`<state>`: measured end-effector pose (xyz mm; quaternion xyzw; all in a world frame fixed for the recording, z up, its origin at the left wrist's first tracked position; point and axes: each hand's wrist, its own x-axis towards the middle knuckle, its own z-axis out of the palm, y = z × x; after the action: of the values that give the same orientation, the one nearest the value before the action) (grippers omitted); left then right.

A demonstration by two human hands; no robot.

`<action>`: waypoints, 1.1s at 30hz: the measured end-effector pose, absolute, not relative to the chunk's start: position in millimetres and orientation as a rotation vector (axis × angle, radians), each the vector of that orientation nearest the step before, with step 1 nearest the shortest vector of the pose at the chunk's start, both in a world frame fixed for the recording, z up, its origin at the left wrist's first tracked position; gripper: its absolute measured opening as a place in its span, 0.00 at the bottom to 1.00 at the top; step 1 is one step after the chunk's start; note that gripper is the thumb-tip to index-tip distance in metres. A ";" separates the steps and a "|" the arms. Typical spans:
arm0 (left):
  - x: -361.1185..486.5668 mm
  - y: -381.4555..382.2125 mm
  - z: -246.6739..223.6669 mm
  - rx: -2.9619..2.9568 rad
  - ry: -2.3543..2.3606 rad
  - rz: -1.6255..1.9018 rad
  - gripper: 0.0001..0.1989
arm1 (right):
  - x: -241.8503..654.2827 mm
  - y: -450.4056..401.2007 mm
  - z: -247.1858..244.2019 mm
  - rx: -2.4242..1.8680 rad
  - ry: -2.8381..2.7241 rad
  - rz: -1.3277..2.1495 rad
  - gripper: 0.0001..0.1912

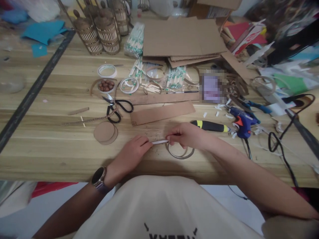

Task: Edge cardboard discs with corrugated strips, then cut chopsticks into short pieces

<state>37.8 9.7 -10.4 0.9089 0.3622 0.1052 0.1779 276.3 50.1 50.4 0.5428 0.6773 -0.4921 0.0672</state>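
Observation:
A narrow strip (159, 142) with a white face spans the short gap between my hands, low over the wooden table. My left hand (136, 149), watch on the wrist, presses its closed fingers on the strip's left end. My right hand (184, 134) pinches the right end between thumb and fingers. Just under the right hand, a curled thin cardboard strip (181, 157) forms loops; whether it joins the white-faced strip is hidden by the fingers. Beyond my hands lies a flat rectangular cardboard piece (163, 113), with a yellow-black handled tool (210, 126) to the right.
Black-handled scissors (114, 114) and round cardboard discs (104, 132) lie left. A blue glue gun (243, 122) and its black cable (284, 166) occupy the right. Tape rolls (107, 71), a bowl of brown beads (106, 86), stacked cardboard (181, 38) and several lantern-like models (107, 33) stand farther back.

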 end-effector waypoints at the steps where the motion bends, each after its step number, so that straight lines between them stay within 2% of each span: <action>1: 37.7 9.7 -10.6 2.567 1.026 0.301 0.18 | 280.0 49.8 50.8 1.657 2.027 -1.500 0.12; 5: 37.2 9.6 -12.1 2.552 1.020 0.309 0.18 | 295.6 48.6 49.9 1.718 1.944 -1.560 0.07; 10: 36.2 9.2 -12.3 2.519 0.998 0.244 0.20 | 309.6 46.8 45.9 1.728 1.880 -1.521 0.09; 33: 39.9 11.4 -3.6 2.616 0.967 0.054 0.24 | 294.2 51.0 48.5 1.640 1.974 -0.779 0.11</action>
<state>39.9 11.4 -3.6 0.9232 0.3414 0.0192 0.1753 294.2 51.0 48.5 0.5954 0.7166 -0.2829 0.2279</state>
